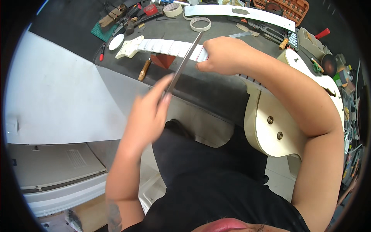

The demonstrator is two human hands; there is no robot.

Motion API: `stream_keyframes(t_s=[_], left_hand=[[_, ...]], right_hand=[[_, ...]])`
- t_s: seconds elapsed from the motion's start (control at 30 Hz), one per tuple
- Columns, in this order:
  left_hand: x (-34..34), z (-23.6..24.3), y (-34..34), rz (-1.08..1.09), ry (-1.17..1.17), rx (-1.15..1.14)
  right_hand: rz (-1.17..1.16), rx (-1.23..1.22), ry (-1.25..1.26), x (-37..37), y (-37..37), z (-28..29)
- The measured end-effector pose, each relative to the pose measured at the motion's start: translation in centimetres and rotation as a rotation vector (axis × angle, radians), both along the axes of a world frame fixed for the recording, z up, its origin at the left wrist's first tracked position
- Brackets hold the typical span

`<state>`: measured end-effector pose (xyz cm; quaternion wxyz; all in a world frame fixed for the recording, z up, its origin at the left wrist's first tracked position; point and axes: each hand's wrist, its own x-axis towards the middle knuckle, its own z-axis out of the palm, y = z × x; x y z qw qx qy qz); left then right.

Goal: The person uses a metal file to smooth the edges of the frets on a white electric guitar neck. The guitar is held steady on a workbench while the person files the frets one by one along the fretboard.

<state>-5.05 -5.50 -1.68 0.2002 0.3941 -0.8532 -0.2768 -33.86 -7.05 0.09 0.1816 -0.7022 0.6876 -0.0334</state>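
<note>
My left hand (pixel 148 116), slightly blurred, grips a long flat metal file (pixel 181 63), held diagonally with its far end over the taped fretboard. My right hand (pixel 218 54) wraps round the guitar neck (pixel 166 46), which has white tape between the frets. The cream electric guitar lies on the dark bench, its body (pixel 259 135) at the right under my right forearm and its headstock (pixel 127 47) at the left. Under the neck sits a reddish-brown wedge-shaped support (pixel 162 61). A wooden-handled tool (pixel 144 70) lies beside the support, nearer to me.
Along the back of the bench (pixel 220 100) are tape rolls (pixel 200 30), a long white strip (pixel 212 11), an orange socket case (pixel 293 11) and several hand tools. A small white dish (pixel 116 41) and a red-handled tool (pixel 101 54) sit left. A white surface (pixel 58 85) adjoins the bench.
</note>
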Motion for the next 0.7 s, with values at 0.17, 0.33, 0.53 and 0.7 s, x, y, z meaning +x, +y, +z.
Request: stream_keyframes(t_s=[0.17,0.33,0.53,0.7], left_hand=[[10.7,-0.3,12.5,0.150,-0.098,0.302],[14.0,-5.7,15.7,0.267,-0.135,0.701],[7.6,-16.5,9.0,-0.124,-0.635,0.351],[1.3,-32.5,2.9,-0.280,-0.774,0.484]], right_hand=[[-0.029,0.040,-0.002,0.3,0.1,0.4],[-0.036,0.003,-0.011,0.4,0.0,0.5],[-0.068,0.041,-0.029,0.8,-0.2,1.0],[-0.074,0.031,-0.068,0.8,-0.3,1.1]])
